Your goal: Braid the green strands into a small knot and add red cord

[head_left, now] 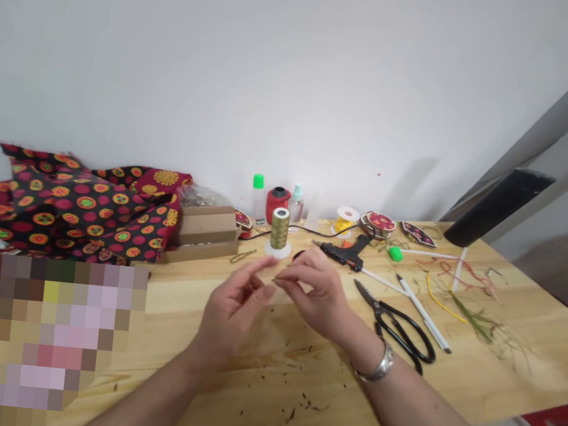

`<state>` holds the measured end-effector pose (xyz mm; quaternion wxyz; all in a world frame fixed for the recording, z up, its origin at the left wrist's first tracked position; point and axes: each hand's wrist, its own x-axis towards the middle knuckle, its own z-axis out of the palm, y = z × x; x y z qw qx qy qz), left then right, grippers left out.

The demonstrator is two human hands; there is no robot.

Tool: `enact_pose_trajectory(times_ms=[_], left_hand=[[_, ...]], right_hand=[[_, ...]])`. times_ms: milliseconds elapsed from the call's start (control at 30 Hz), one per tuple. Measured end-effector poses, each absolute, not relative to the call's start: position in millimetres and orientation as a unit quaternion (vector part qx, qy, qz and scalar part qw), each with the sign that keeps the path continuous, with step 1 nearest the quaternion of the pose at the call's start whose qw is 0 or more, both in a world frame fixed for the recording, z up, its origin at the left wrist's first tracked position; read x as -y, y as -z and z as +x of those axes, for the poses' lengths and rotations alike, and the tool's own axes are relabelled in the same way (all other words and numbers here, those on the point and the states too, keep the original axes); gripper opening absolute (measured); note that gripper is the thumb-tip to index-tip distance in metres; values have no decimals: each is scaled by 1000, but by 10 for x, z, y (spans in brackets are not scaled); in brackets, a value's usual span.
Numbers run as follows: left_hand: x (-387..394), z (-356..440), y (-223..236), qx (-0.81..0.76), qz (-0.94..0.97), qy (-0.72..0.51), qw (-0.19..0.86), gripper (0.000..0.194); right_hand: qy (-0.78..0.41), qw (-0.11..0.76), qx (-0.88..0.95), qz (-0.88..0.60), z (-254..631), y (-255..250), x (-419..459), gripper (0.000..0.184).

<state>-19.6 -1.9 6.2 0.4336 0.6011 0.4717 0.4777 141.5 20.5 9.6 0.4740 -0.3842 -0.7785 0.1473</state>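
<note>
"What is held by the right hand [319,293]?"

"A tiny olive piece [276,280] is pinched between the closed thumb and index fingertips, above the tabletop [176,336] and on the near side of the olive thread spool [279,233]. Its full shape is hidden by the fingers."

"And the left hand [237,309]?"

"It is held just beside the right, with the index finger stretched forward and the thumb set apart below it. Whether anything is gripped there cannot be told."

"What is seen by the right arm?"

"A silver bracelet [384,364] is worn at the wrist. Black-handled scissors [380,310] are laid near it, with a white pen [425,315] beside them and a black glue gun [344,253] farther back."

"And elsewhere?"

"Dark scraps [293,413] are scattered below the hands. At the left, patterned fabric [84,204] is heaped beside a cardboard box [206,232]."
</note>
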Motion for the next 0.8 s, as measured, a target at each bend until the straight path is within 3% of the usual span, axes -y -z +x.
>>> enact_pose_trajectory(times_ms=[100,233,800], left_hand=[[29,-179,-48,-455,618,-431,475,27],[4,-185,-42,-491,620,-416,448,18],[-67,-218,3,-502,573,-421,492,21]], right_hand=[[-149,449,808,-351,1381,-74,-186,14],[-211,471,776,-363,1402,-103,-210,12],[-325,545,615,-467,1466,-87,-329,17]])
